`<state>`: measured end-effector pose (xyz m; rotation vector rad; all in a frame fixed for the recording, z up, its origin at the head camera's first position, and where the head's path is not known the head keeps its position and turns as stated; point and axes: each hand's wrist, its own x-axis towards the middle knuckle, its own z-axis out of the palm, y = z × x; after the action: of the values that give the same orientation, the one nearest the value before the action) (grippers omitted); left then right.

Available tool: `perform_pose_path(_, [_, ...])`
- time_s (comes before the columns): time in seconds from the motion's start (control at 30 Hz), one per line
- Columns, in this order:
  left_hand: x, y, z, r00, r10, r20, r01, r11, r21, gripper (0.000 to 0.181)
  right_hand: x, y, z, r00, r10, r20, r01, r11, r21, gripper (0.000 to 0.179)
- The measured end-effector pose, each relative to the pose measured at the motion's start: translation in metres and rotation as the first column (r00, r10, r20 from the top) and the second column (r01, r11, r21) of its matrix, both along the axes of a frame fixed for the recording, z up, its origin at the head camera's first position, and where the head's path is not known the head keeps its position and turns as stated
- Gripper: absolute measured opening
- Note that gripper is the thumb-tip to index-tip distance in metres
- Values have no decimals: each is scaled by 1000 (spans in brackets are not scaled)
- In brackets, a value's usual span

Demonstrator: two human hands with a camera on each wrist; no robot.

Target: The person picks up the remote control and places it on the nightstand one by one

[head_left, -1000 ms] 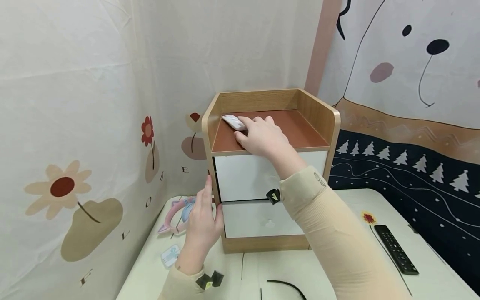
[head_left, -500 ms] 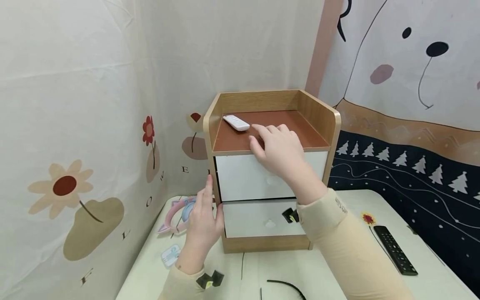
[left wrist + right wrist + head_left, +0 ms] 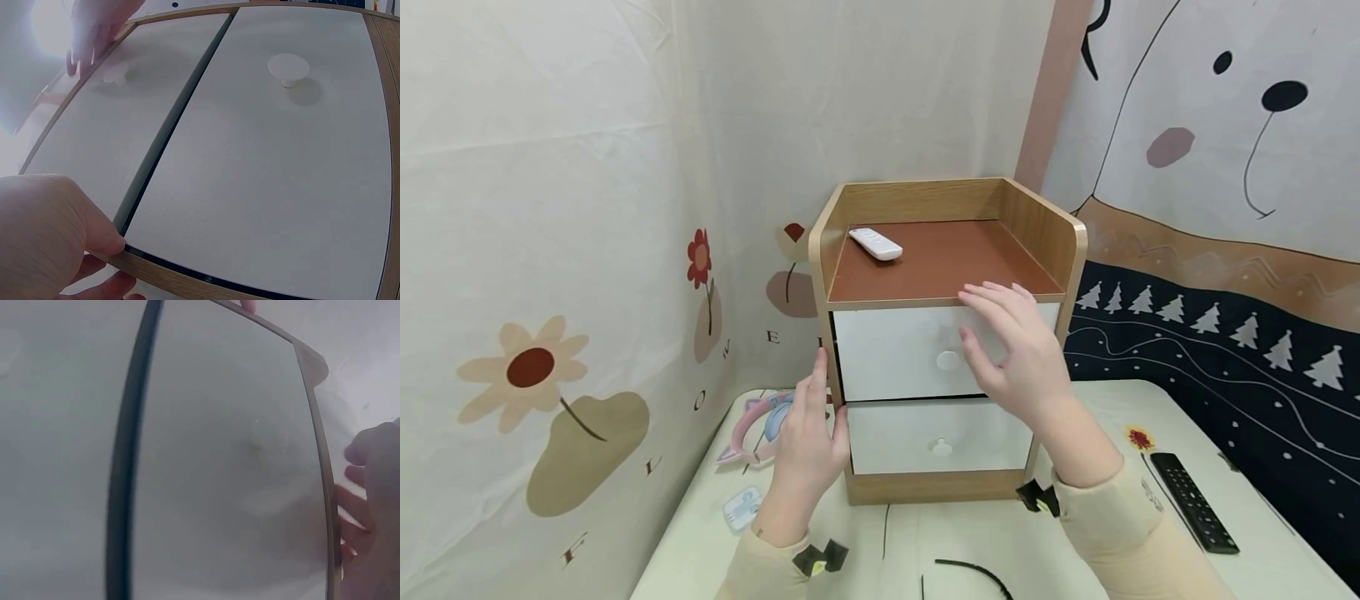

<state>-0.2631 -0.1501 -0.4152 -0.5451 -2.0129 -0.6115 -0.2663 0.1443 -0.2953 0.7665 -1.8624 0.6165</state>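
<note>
White, slim plastic remote (image 3: 876,244) lies beyond and left of right hand (image 3: 1018,354), long axis slanting toward it.
Both hands' fingers extended; left hand (image 3: 808,446) touches tan wooden cabinet (image 3: 936,487).

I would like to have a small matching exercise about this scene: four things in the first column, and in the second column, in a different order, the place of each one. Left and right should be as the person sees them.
Things
1. white remote
2. left hand
3. black remote
4. pink headset

Places
A. on the table, to the right of the cabinet
B. on the table, to the left of the cabinet
C. lying on top of the cabinet
D. touching the cabinet at its left edge

Right pairs: 1-C, 2-D, 3-A, 4-B
</note>
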Motion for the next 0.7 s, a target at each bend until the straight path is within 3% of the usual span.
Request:
perform_pose_path(0.23, [1, -1, 0, 1000, -8, -1, 8, 1000, 4, 97, 15, 20, -33, 990, 61, -127, -83, 982, -168, 32])
perform_pose_path(0.43, [2, -1, 1, 1000, 0, 5, 0, 1000, 1, 97, 27, 44, -73, 988, 13, -155, -54, 964, -261, 30])
perform_pose_path(0.57, [4, 0, 2, 1000, 5, 11, -5, 1000, -2, 96, 35, 66, -107, 996, -58, -70, 34, 951, -308, 29])
perform_pose_path(0.7, [5, -1, 3, 1000, 9, 21, -9, 1000, -2, 96, 41, 86, -137, 985, -136, 107, 163, 936, -312, 33])
